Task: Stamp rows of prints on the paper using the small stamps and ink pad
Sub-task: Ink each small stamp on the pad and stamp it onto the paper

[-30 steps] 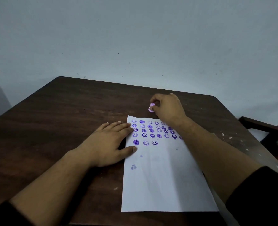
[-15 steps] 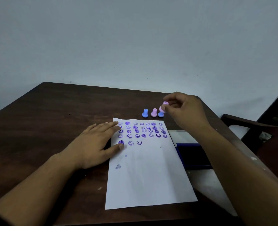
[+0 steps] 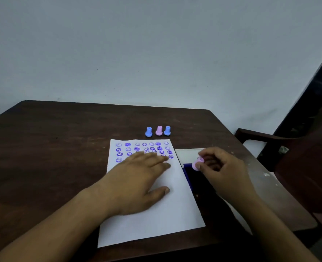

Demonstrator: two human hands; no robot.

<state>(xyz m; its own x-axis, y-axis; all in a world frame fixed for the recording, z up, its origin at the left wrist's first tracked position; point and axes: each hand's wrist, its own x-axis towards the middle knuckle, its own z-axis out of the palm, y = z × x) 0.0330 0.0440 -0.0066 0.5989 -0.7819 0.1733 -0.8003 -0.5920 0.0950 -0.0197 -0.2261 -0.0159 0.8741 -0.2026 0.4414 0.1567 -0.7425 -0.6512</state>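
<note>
A white sheet of paper (image 3: 175,208) lies on the dark wooden table (image 3: 52,148), with several rows of purple smiley prints near its far edge. My left hand (image 3: 137,182) rests flat on the paper, fingers spread, covering part of the lower rows. My right hand (image 3: 222,171) pinches a small pink stamp (image 3: 197,163) just above the far end of the dark blue ink pad (image 3: 192,178), which lies to the right of the paper. Beyond the paper stand three more small stamps: blue (image 3: 148,131), pink (image 3: 159,130) and blue (image 3: 167,130).
The ink pad's white lid (image 3: 186,154) lies open at its far end. A dark wooden chair (image 3: 288,157) stands close to the table's right edge. A plain pale wall rises behind the table.
My right hand has carried the pink stamp from beside the row of stamps back and down to the ink pad. My left hand has slid right, further onto the paper.
</note>
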